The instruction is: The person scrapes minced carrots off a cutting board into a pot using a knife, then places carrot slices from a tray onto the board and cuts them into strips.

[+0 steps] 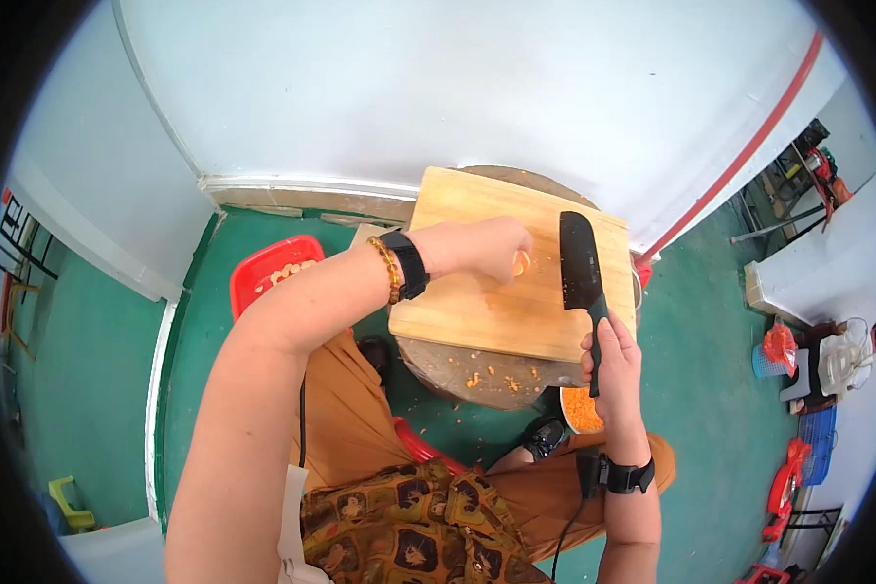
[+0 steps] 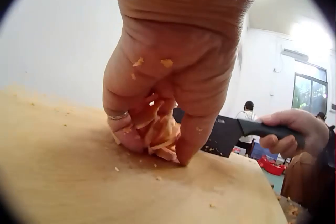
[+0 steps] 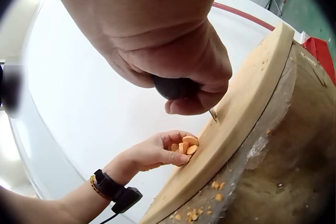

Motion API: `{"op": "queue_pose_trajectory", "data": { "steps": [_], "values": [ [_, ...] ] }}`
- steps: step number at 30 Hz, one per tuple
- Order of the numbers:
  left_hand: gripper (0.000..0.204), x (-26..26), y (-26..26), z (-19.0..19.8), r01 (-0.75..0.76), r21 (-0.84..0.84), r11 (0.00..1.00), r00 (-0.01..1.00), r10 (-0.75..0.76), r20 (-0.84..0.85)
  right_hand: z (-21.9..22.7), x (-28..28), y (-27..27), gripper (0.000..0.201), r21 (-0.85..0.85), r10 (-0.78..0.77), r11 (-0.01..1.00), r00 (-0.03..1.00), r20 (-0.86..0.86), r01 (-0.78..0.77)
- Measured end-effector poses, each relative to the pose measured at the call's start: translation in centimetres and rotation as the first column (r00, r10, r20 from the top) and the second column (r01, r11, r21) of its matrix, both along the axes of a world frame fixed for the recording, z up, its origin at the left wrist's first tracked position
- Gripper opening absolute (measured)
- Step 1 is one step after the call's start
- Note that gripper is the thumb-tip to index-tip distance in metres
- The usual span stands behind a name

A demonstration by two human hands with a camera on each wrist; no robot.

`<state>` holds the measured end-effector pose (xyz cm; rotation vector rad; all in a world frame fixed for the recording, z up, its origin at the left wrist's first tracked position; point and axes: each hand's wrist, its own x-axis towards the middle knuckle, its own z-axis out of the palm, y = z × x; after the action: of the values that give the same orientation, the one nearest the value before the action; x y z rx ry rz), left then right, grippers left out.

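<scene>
A wooden cutting board [image 1: 477, 311] lies on a round stump [image 1: 457, 375]. My left hand [image 1: 496, 248] is cupped on the board, its curled fingers [image 2: 157, 129] gathering a clump of orange pieces [image 2: 160, 134] [image 3: 186, 145]. My right hand [image 1: 613, 365] grips the handle [image 3: 176, 87] of a black knife [image 1: 580, 263], whose broad blade lies flat over the board's right part, just right of the left hand. A ring sits on a left finger [image 2: 118, 115].
A red basket [image 1: 268, 273] with pale pieces stands left of the stump on the green floor. A bowl of orange bits [image 1: 582, 409] sits below the stump's right side. Orange crumbs [image 1: 501, 382] dot the stump. White wall behind; clutter far right.
</scene>
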<state>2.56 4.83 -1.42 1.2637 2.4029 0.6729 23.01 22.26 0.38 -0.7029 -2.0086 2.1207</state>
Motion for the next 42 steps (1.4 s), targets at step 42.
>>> {"op": "queue_pose_trajectory", "data": {
  "steps": [42],
  "values": [
    [0.018,1.9,1.6,-0.1,-0.343,0.185,0.921,0.92,0.369,-0.129,4.0,-1.4,-1.4,0.046,0.472,0.303,0.78,0.908,0.289,-0.411]
  ]
}}
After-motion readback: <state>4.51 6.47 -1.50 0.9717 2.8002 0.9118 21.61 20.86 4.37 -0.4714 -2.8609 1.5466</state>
